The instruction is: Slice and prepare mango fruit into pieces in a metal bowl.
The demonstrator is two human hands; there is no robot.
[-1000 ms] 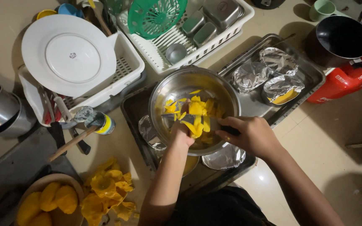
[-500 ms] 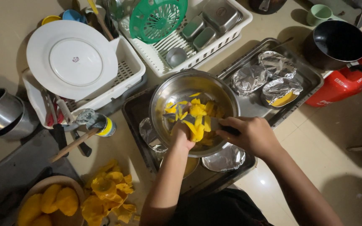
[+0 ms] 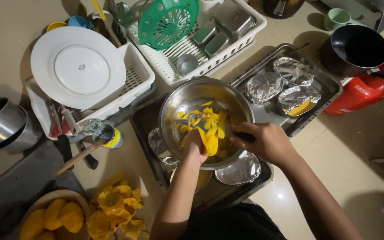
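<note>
Two hands work inside the steel bowl (image 3: 187,100) on the dark tray (image 3: 143,122). The left hand (image 3: 195,146), at six o'clock on the rim, pinches a yellow fruit slice (image 3: 210,141). The right hand (image 3: 267,142), at four o'clock, closes around a dark handle (image 3: 244,137), probably a knife. More yellow slices (image 3: 201,120) lie mid-bowl.

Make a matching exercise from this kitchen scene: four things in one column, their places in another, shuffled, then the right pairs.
Things:
1. white plate
2. green strainer
3. yellow fruit slices
4. black pot

Places:
A. in the steel bowl
B. far right, beside the red canister
C. on the left rack
D. in the white basket at the top

Pairs: 1-C, 2-D, 3-A, 4-B
</note>
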